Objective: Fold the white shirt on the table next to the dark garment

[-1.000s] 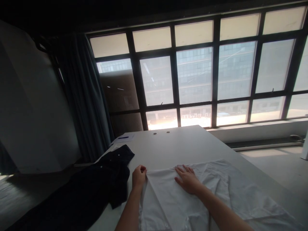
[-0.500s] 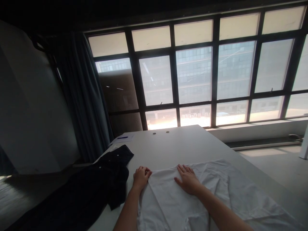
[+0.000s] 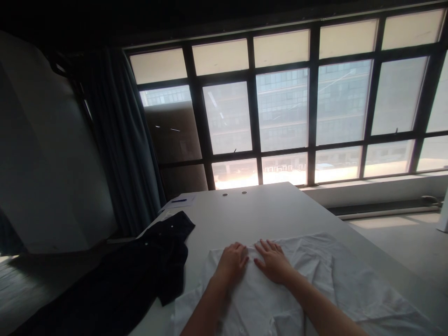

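Note:
A white shirt, creased in places, lies spread on the table in front of me. My left hand is at its far edge, fingers bent and closed on the cloth; the fingertips are partly hidden. Just to the right, my right hand rests flat on the same shirt, fingers stretched out and thumb apart. The two hands are close together with a narrow gap of white cloth between them. Fabric extends to the left of my left forearm and far to the right of my right one.
A dark garment with light buttons hangs over the table's left side. Behind it lie paper and a pen. The white table has two round holes near its far end. A curtain and large windows stand beyond.
My left hand has moved right along the shirt's far edge, close to my right hand. More white cloth now shows on the left. My right hand has stayed in place.

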Tool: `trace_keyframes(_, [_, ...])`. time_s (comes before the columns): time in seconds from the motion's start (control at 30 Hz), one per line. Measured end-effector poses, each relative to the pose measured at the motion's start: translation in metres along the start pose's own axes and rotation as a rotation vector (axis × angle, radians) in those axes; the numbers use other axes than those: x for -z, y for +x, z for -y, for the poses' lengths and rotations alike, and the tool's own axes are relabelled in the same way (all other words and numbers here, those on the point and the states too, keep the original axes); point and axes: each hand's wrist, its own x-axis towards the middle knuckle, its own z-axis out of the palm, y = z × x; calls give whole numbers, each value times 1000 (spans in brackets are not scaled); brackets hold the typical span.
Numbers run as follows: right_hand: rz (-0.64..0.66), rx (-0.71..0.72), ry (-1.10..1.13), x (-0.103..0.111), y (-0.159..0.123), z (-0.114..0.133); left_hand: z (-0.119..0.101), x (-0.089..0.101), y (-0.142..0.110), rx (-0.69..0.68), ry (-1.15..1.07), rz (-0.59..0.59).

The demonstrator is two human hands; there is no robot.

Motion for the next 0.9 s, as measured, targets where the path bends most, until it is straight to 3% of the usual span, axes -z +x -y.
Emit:
trace_keyframes(0.13, [22,-39,-33,0,3,-5,-15,-19,-7,13,15,102])
trace_keyframes(0.3, [39,-99,-76,5,5,-18,-5,-12,-8,198,71,230])
trace_keyframes(0.43, [70,-153,-105,12,4,-22,2,-7,-5,249,81,240])
trace_keyframes(0.57, [91,-223,-130,17,1,-5,-1,-10,-7,210,116,169])
trace_keyframes(0.63, [129,-159,-94,16,-2,7,-7,-12,-9,136,138,128])
trace_keyframes(0.73, [219,-29,-15,9,-7,16,-17,-18,-11,30,130,192])
trace_keyframes(0.9, [205,102,20,4,-17,0,-22,-22,-15,67,102,295])
